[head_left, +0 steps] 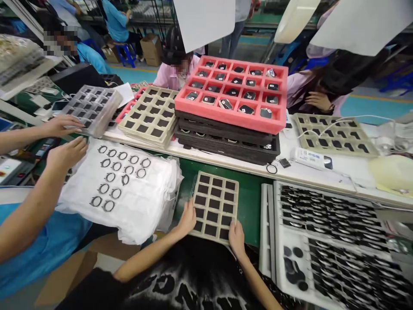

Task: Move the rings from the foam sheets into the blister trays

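Observation:
A beige compartment tray (219,176) stands in front of me on the green worktop, tilted slightly, with dark rectangles in its cells. On its left edge my left hand (187,218) is closed, fingers along the side. My right hand (237,237) grips the lower right corner, thumb on the rim. What lies under the tray is hidden. To the left, a white wrapped stack (129,219) carries several thin black rings (110,177). A white tray (277,258) full of dark, thin parts in rows sits to the right, with loose black discs in one section.
A red foam tray (230,116) of dark watch-like pieces tops black foam trays (226,144) on the white shelf. Beige trays (150,114) stand beside it. At left, a co-worker's hands (66,150) are near a clear tray stack (93,107). Other people sit across the bench.

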Demonstrator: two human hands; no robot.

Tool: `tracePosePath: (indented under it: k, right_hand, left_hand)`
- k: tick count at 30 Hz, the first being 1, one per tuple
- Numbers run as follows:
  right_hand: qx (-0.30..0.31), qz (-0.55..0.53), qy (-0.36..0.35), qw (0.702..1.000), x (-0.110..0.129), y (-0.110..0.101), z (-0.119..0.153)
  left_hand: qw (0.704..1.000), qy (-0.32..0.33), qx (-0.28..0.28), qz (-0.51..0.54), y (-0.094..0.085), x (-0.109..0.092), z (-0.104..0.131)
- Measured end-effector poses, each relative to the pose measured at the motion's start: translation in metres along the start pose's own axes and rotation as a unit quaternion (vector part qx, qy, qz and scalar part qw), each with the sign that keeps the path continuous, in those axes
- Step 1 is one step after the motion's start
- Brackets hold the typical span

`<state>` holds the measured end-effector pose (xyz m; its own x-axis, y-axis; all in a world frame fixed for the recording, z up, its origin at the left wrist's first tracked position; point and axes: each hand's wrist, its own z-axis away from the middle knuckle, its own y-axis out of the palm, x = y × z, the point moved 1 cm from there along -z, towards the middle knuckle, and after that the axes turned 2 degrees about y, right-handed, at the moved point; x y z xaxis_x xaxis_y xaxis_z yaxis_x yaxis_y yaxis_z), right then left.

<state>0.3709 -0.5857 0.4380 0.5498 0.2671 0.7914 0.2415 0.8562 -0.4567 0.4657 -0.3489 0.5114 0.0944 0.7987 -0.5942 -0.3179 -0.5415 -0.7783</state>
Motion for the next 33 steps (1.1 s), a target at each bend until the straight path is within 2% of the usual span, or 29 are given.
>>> tracePosePath:
  k: [3,6,8,11,16,19,21,23,24,26,28,29,30,32,33]
  right_hand:
    - [-0.028,0.146,0.022,0.989,-0.014,0.031,-0.022]
    - [-0.048,0.223,0.054,0.972,-0.024,0.057,-0.032]
    - [-0.066,0.241,0.047,0.967,-0.03,0.066,-0.034]
    - [-0.09,0.246,0.021,0.965,-0.037,0.067,-0.035]
    - [-0.114,0.226,-0.016,0.967,-0.033,0.05,-0.044]
    - [-0.11,0.251,-0.017,0.962,-0.028,0.044,-0.046]
    - [-0.134,0.253,-0.035,0.958,-0.023,0.044,-0.043]
    - [-0.18,0.225,-0.07,0.955,-0.011,0.046,-0.036]
    - [-0.197,0.208,-0.096,0.953,-0.001,0.047,-0.031]
    - [-0.203,0.19,-0.165,0.946,0.031,0.049,-0.02]
    - [-0.183,0.185,-0.255,0.931,0.079,0.054,-0.007]
    - [-0.173,0.177,-0.31,0.918,0.108,0.058,0.001]
    - [-0.156,0.165,-0.367,0.902,0.139,0.064,0.008]
    - [-0.092,0.158,-0.46,0.869,0.203,0.083,0.023]
    - [-0.057,0.164,-0.496,0.851,0.235,0.096,0.03]
  left_hand:
    - [0.995,-0.054,0.016,-0.078,0.031,0.028,-0.027]
    - [0.981,-0.097,0.023,-0.168,0.04,0.047,-0.035]
    - [0.97,-0.111,0.035,-0.214,0.04,0.055,-0.035]
    - [0.971,-0.098,0.052,-0.211,0.039,0.061,-0.035]
    - [0.974,-0.085,0.062,-0.202,0.041,0.063,-0.046]
    - [0.966,-0.129,0.077,-0.211,0.039,0.049,-0.051]
    - [0.959,-0.171,0.091,-0.208,0.031,0.032,-0.046]
    - [0.961,-0.178,0.102,-0.183,0.015,0.01,-0.032]
    - [0.97,-0.151,0.112,-0.153,0.004,-0.002,-0.02]
    - [0.988,-0.017,0.147,-0.046,-0.027,-0.023,0.008]
    - [0.978,0.128,0.149,0.071,-0.071,-0.033,0.039]
    - [0.974,0.163,0.113,0.105,-0.098,-0.031,0.052]
    - [0.978,0.165,0.048,0.115,-0.127,-0.024,0.062]
    - [0.985,0.082,-0.139,0.066,-0.186,0.003,0.068]
    - [0.976,0.03,-0.217,0.013,-0.214,0.021,0.066]
